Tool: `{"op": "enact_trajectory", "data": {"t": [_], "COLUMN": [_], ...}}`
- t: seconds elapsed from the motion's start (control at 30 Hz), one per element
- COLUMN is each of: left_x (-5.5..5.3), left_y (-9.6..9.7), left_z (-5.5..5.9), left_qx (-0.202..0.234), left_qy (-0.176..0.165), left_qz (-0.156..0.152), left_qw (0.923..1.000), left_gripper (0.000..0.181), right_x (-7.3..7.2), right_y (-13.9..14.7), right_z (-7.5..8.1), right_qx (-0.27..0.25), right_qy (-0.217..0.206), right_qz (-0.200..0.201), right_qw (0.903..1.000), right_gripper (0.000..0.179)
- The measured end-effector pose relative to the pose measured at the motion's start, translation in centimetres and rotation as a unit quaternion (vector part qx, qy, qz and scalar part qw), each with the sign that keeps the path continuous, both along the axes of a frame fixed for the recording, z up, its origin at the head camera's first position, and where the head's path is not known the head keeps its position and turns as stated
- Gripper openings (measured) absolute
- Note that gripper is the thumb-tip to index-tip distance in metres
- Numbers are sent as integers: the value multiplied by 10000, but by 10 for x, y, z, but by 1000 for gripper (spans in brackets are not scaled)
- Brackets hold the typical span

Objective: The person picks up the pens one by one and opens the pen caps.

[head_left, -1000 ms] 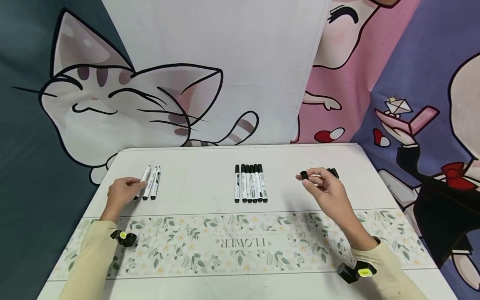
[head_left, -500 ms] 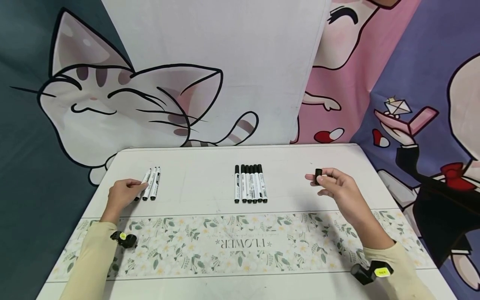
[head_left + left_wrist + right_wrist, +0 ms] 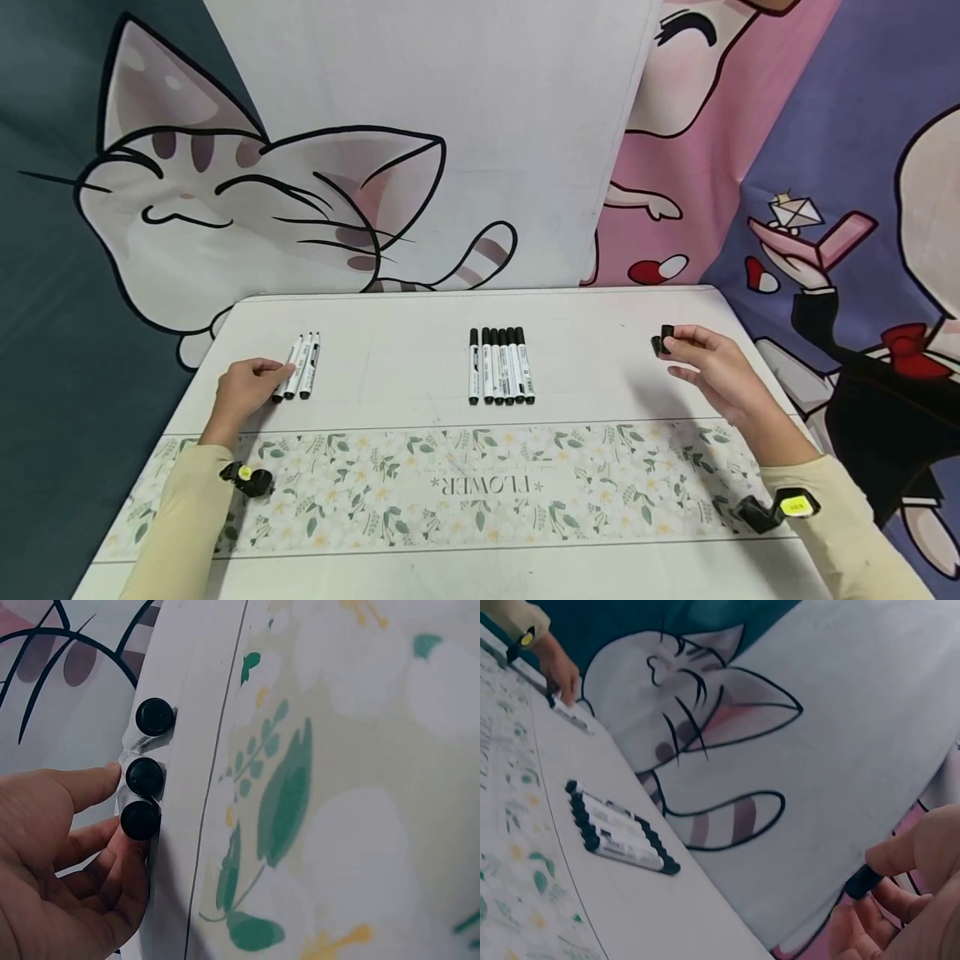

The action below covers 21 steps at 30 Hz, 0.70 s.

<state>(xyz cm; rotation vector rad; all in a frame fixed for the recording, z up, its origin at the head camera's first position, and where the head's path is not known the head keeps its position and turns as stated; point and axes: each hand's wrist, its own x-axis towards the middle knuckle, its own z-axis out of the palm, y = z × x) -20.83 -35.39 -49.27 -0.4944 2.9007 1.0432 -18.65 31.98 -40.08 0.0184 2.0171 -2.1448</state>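
Three white markers with bare tips lie side by side at the left of the table. My left hand (image 3: 247, 387) pinches the leftmost marker (image 3: 278, 395); the middle marker (image 3: 298, 369) and the right one (image 3: 311, 367) are close beside it. In the left wrist view, the black end (image 3: 140, 820) of the pinched marker shows between thumb and fingers. At the right, my right hand (image 3: 716, 367) holds a black marker cap (image 3: 667, 336) between thumb and fingers, raised over the table. Another black cap (image 3: 656, 346) lies just behind it, partly hidden.
A row of several capped markers (image 3: 504, 367) lies at the table's middle, with one capped marker (image 3: 474, 367) slightly apart on its left. A flowered strip (image 3: 480, 487) crosses the white table (image 3: 390, 333) nearer me. Cartoon-printed cloth (image 3: 450, 100) hangs behind.
My right hand has moved right with the cap, toward the other black cap. My left hand stays at the leftmost marker, which has shifted slightly closer to the middle one.
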Motion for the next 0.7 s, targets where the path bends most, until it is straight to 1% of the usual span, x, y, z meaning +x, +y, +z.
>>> {"op": "enact_trajectory", "data": {"t": [0.07, 0.17, 0.27, 0.33, 0.4, 0.47, 0.57, 0.63, 0.7], "left_x": [1, 2, 2, 3, 5, 8, 14, 18, 22], "left_y": [-1, -2, 0, 3, 7, 12, 21, 30, 39], "left_z": [0, -1, 0, 2, 6, 11, 19, 25, 30], "left_qx": [-34, -178, -323, -362, -371, -291, -164, -86, -62], "left_qy": [32, 186, 385, 521, 653, 740, 848, 900, 1021], "left_qz": [-37, -35, 85, 167, 182, 95, -182, -380, -541], "left_qw": [10000, 9997, 9987, 9978, 9970, 9968, 9961, 9952, 9933], "left_gripper": [60, 59, 56, 56, 56, 57, 58, 58, 56], "right_x": [-5, -13, -23, -30, -37, -43, -50, -53, -56], "right_y": [8, 20, 33, 42, 50, 58, 67, 72, 75], "right_z": [0, -1, -3, -5, -8, -12, -18, -22, -26], "right_qx": [39, 214, 469, 643, 722, 807, 997, 1292, 1574], "right_qy": [-87, -186, -346, -468, -592, -679, -767, -775, -786], "right_qz": [-81, -155, -170, -180, -220, -265, -318, -317, -305], "right_qw": [9999, 9995, 9982, 9967, 9954, 9941, 9915, 9881, 9839], "right_gripper": [10, 8, 9, 10, 9, 9, 10, 9, 7]}}
